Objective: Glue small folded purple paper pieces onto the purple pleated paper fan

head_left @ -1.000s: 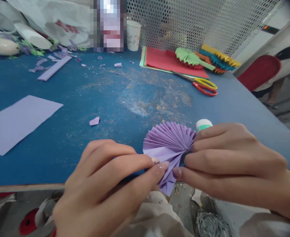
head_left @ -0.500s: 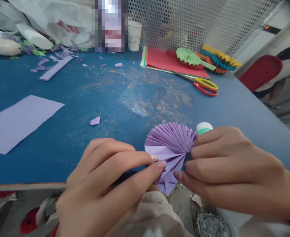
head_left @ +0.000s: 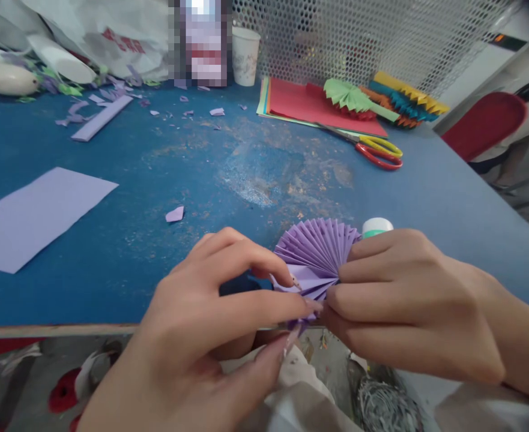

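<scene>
Purple pleated-paper fan at the surface's near edge, right hand gripping its gathered side, presumably to keep the pleats converged, while left hand loosely pinches the lower folds, likely to control their spread.

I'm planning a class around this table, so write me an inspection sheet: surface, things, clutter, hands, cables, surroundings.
Surface: blue tabletop, worn near the middle.
Things: purple pleated paper, purple sheet, coloured sheets, scissors, white-capped container partly hidden.
Clutter: purple scraps strewn about.
Hands: left hand has fingers on the pleated paper; right hand grips it.
Cables: nothing seen.
Surroundings: perforated screen behind, red seat on the right.
</scene>
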Tool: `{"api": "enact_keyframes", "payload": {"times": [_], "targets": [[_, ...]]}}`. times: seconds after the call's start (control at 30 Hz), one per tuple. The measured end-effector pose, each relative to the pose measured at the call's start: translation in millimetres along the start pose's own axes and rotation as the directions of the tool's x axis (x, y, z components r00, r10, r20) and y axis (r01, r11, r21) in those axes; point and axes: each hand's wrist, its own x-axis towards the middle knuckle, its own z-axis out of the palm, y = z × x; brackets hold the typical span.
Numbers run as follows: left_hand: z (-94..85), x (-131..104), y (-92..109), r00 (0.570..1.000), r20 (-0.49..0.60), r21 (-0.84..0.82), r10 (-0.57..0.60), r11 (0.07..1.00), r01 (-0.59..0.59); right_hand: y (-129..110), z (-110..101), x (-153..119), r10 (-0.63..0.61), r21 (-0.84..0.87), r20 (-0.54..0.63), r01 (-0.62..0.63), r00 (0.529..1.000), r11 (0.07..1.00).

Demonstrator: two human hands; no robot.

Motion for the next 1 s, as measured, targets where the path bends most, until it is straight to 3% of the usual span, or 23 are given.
{"api": "enact_keyframes", "payload": {"times": [0.37,0.63,0.8,1.0], "targets": [[3.2,9,-1,0.996,0.079,0.041,-0.041,0.998,0.038,1,3,0,-0.032,-0.073,0.013,0.033,0.999,0.997],[6.3,11,0,0.999,0.041,0.069,-0.024,0.997,0.021,2,11,-4,-0.043,-0.077,-0.078,0.037,0.996,0.996],[8.1,13,2,1.0,0.007,0.111,-0.011,0.994,0.01,2,6,-3,-0.019,-0.056,0.01,0.02,1.0,0.998],[9.0,13,3,1.0,0.003,0.131,-0.006,0.991,0.006,2,5,-2,-0.059,-0.052,-0.011,0.059,0.998,0.997]]}}
